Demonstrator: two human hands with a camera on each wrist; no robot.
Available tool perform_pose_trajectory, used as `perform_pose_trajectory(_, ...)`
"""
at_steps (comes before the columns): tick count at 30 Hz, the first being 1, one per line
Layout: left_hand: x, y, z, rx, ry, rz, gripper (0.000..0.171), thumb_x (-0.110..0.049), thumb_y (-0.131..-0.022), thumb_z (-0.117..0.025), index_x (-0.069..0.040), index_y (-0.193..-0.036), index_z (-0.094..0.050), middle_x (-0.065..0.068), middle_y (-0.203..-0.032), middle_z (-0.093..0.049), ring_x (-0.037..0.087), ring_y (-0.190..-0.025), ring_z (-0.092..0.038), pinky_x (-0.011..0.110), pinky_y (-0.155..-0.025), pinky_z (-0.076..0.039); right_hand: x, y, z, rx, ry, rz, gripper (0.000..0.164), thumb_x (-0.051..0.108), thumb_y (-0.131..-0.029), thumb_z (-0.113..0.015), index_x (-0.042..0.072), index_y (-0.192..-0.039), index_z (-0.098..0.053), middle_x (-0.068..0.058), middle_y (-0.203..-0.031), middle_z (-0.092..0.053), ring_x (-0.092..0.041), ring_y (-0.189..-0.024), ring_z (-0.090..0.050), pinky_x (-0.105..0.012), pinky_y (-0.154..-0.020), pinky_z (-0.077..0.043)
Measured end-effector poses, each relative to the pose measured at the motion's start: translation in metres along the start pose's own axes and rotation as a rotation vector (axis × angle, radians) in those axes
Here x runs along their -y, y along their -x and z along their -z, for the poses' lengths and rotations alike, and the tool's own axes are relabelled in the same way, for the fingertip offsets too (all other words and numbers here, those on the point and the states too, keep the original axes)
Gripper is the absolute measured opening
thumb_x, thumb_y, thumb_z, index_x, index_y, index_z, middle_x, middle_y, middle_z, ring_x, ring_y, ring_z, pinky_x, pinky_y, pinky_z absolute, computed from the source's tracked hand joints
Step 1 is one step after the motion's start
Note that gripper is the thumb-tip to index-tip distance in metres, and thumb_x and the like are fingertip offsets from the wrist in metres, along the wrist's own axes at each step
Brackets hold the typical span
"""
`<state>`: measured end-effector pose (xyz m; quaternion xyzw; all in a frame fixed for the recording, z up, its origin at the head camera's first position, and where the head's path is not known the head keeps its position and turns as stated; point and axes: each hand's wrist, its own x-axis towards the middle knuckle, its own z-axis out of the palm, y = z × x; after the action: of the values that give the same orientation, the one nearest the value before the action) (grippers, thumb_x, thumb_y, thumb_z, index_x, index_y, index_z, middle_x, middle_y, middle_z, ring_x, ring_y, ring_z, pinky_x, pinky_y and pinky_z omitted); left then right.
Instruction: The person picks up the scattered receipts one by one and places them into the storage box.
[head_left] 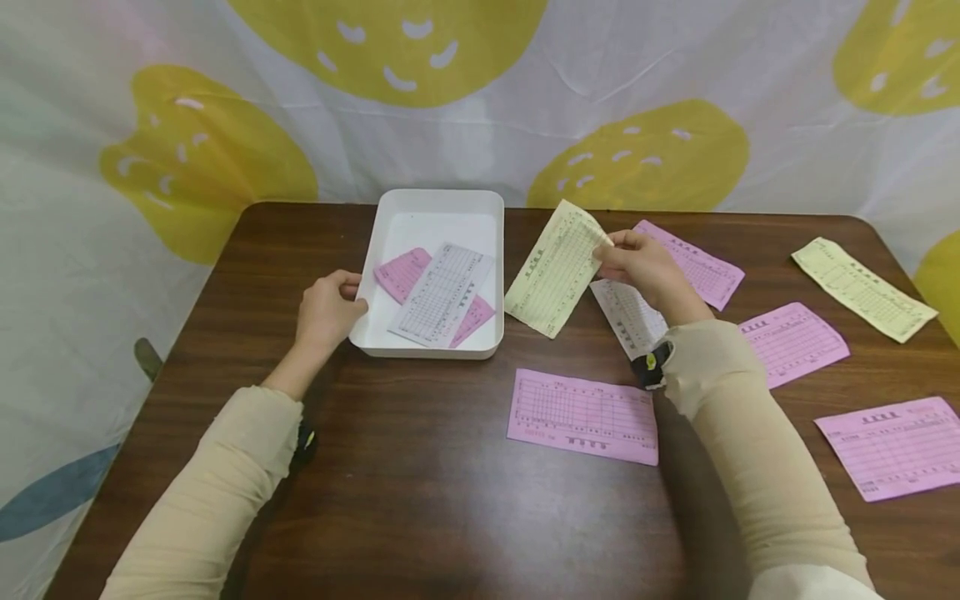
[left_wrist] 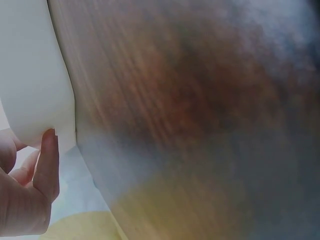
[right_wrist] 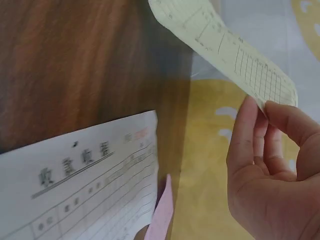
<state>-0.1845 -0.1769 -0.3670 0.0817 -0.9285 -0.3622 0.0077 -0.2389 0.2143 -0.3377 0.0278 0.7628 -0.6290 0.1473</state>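
A yellow receipt slip (head_left: 558, 271) is raised just right of the tray, tilted, with its right edge pinched between the thumb and fingers of my right hand (head_left: 637, 265). The right wrist view shows the fingertips on the edge of this yellow slip (right_wrist: 240, 55). My left hand (head_left: 327, 312) holds the left side of a white rectangular tray (head_left: 426, 353), fingertips against its outer wall (left_wrist: 37, 75). Inside the tray a white receipt slip (head_left: 442, 296) lies crosswise over pink paper (head_left: 405, 273). Below my right hand lies another white slip (head_left: 626, 312), partly hidden by the wrist.
On the brown table (head_left: 420, 500) lie a pink slip (head_left: 583, 415) in front, a pink slip (head_left: 705, 267) behind my right hand, further pink slips (head_left: 798, 342) (head_left: 892, 450) to the right, and a yellow slip (head_left: 862, 287) at far right. A patterned curtain (head_left: 465, 150) hangs behind.
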Motion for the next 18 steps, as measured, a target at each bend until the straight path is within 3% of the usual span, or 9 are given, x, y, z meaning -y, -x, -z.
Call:
perform_pose_trajectory(4, 0.0, 0.0, 0.0, 0.005, 0.002, 0.006, 0.039, -0.007, -0.084, -0.058, 0.0, -0.122, -0.061, 0.02, -0.112, -0.069, 0.035, -0.103, -0.064, 0.045, -0.085, -0.048, 0.007, 0.004, 0.0, -0.02, -0.217, 0.055, 0.01, -0.003, -0.09, -0.053, 0.005, -0.097, -0.051, 0.008, -0.078, -0.06, -0.001, -0.072, -0.062, -0.013, -0.07, -0.053)
perform_pose_trajectory(14, -0.001, 0.001, 0.002, 0.002, 0.001, -0.004, 0.038, -0.006, -0.083, -0.057, 0.002, -0.121, -0.061, 0.022, -0.112, -0.069, 0.036, -0.103, -0.063, 0.045, -0.087, -0.048, 0.029, 0.013, -0.013, -0.191, -0.61, 0.127, 0.015, -0.008, -0.086, -0.058, 0.006, -0.087, -0.057, 0.001, -0.074, -0.057, -0.007, -0.065, -0.06, -0.015, -0.066, -0.053)
perform_pose_trajectory(18, -0.001, 0.002, 0.003, 0.004, 0.0, -0.002, 0.038, -0.006, -0.084, -0.058, 0.002, -0.121, -0.061, 0.022, -0.112, -0.068, 0.036, -0.103, -0.063, 0.045, -0.087, -0.047, 0.032, 0.013, -0.025, -0.179, -0.691, 0.142, 0.016, -0.011, -0.086, -0.056, 0.005, -0.086, -0.057, 0.0, -0.074, -0.059, -0.008, -0.064, -0.062, -0.016, -0.066, -0.054)
